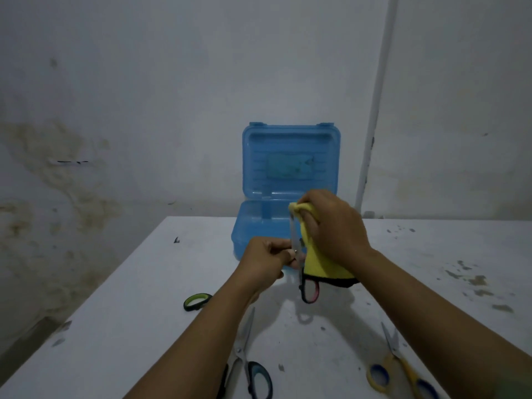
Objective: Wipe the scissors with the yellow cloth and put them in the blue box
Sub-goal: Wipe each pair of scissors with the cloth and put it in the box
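left hand (266,256) pinches scissors (299,254) | right hand (331,226) grips yellow cloth (319,263), apparently round blade | blue box (259,228) behind

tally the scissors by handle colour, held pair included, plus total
Red-and-black-handled scissors, held in both hands: 1
Green-and-black-handled scissors, on the table: 1
Blue-and-black-handled scissors, on the table: 1
Yellow-and-blue-handled scissors, on the table: 1
Total: 4

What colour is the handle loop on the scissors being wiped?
Pink-red inside a black rim, on the held scissors; seen in the head view.
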